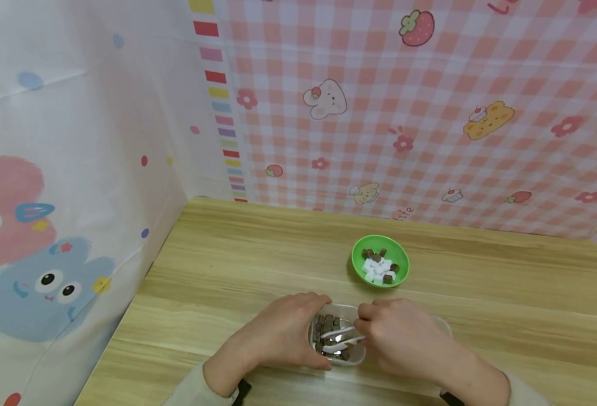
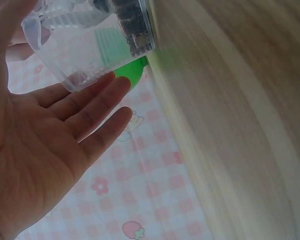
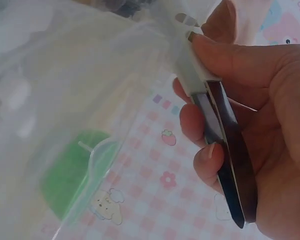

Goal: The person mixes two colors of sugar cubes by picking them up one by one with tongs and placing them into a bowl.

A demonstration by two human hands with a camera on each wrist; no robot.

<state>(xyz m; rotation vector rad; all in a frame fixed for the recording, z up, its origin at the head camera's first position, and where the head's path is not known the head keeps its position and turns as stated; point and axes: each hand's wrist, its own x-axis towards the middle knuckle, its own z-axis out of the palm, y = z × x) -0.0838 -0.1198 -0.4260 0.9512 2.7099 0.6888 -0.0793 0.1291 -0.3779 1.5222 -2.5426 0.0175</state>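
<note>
My left hand holds a clear plastic box, thumb at the near side and fingers at the far side. Brown cubes lie in the box, mostly toward its left. In the left wrist view the fingers are fairly straight against the box wall. My right hand grips a pair of tongs with a metal body and white tips. The white tips reach into the box among the cubes. Whether they pinch a cube, I cannot tell.
Beyond the box stands a green bowl holding white and brown cubes. A second clear container sits at the right, mostly hidden by my right hand. The wooden table meets a checked cloth at the back.
</note>
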